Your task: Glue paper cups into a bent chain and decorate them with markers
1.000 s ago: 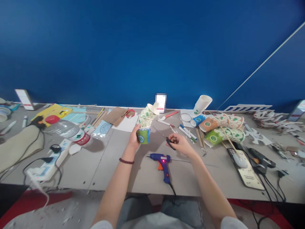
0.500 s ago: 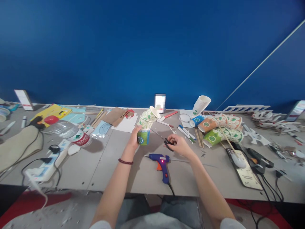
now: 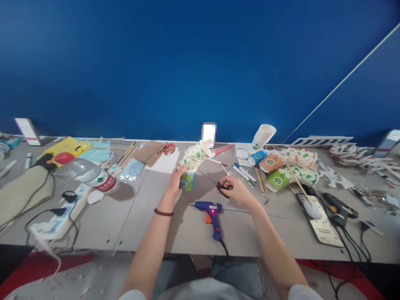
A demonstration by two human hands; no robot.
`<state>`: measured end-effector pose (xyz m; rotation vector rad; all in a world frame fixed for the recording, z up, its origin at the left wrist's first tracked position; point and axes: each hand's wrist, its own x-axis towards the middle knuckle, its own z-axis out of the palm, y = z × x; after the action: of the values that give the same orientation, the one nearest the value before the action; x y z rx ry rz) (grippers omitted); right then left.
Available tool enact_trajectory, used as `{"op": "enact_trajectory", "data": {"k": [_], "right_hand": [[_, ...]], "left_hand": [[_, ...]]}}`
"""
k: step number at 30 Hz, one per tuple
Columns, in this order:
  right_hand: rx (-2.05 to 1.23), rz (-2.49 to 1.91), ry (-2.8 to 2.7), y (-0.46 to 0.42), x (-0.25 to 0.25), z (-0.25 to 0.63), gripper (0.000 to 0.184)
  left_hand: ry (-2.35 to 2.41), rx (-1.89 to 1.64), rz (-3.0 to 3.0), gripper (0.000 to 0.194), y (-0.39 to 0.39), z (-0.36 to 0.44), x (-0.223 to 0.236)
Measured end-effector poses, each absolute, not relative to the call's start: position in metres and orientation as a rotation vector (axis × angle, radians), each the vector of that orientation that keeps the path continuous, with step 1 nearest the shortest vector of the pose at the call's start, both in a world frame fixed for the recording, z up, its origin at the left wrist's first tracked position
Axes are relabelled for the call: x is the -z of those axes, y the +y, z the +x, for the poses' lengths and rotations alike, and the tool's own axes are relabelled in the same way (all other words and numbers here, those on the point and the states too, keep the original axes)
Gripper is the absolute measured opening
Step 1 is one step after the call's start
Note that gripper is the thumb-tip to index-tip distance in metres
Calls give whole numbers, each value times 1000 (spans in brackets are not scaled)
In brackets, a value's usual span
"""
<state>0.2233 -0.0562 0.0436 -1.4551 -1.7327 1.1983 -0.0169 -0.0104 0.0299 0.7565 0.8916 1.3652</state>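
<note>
The left hand (image 3: 175, 178) has its grip closed around bent, nested paper cups (image 3: 188, 182) over the bench (image 3: 140, 216); the right hand (image 3: 236, 189) grips scissors (image 3: 223, 190), blades toward them. This looks like trimming, which calls for steady cups.

A bent stack of paper cups (image 3: 192, 161), green below and leaf-printed above, leans right; black-handled scissors (image 3: 222, 190) point toward it.

Blue wall (image 3: 140, 75) – grey tabletop (image 3: 100, 225)
</note>
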Motion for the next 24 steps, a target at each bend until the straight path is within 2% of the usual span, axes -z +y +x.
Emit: {"op": "enact_trajectory", "data": {"k": [14, 24], "right_hand": [[-1382, -1380, -1684, -56, -45, 225, 34], [-1360, -1355, -1700, -56, -41, 228, 36]], "left_hand": [[893, -1300, 783, 45, -13, -18, -33], [866, -1261, 783, 45, -16, -17, -37]]}}
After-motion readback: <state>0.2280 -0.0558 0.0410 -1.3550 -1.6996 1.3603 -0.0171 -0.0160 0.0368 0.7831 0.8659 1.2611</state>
